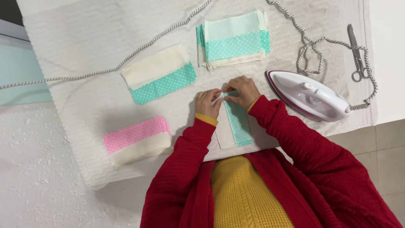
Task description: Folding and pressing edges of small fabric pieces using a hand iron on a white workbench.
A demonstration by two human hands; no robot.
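Observation:
A narrow fabric piece (pixel 236 122), half teal with white dots and half cream, lies lengthwise on the white towel (pixel 84 50) in front of me. My left hand (pixel 207 102) pinches its far end on the cream side. My right hand (pixel 241 91) pinches the same end on the teal side, fingertips meeting those of the left. Both arms wear red knit sleeves.
A white and magenta iron (pixel 310 96) lies just right of my hands, its braided cord (pixel 320 42) looping toward scissors (pixel 357 55). Teal-and-cream fabric pieces sit as a stack (pixel 233 39) and a single piece (pixel 159 74); a pink-and-cream stack (pixel 137 140) lies left.

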